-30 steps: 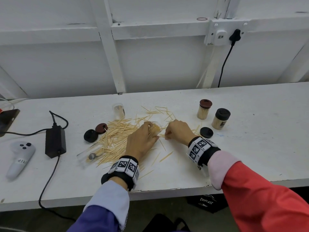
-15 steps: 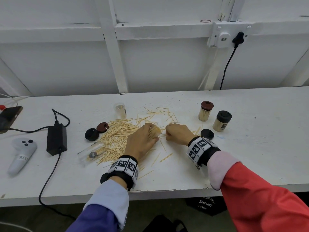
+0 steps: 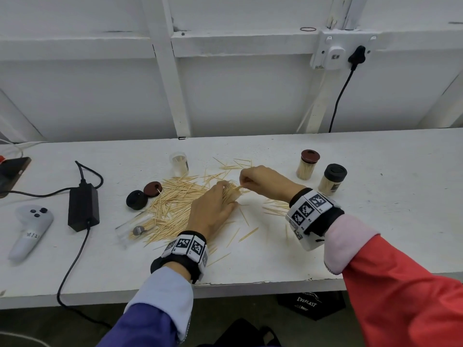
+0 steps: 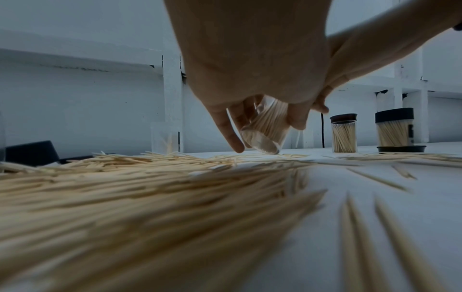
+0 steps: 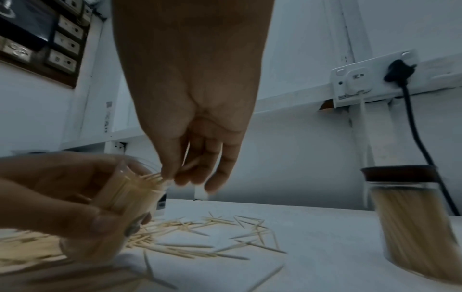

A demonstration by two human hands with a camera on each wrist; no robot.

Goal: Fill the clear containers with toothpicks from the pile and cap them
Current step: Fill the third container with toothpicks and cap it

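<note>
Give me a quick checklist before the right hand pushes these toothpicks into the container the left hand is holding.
1. Left hand grips the container: ok.
2. Container mouth faces the right hand, tilted: ok.
3. Right hand pinches toothpicks at the mouth: ok.
4. Room left inside: cannot tell; it looks densely packed, with tips sticking out.
5. Loose cap within reach: ok, a black cap and a brown cap lie left of the pile.
6. Capped jars stand clear of the hands: ok.
</note>
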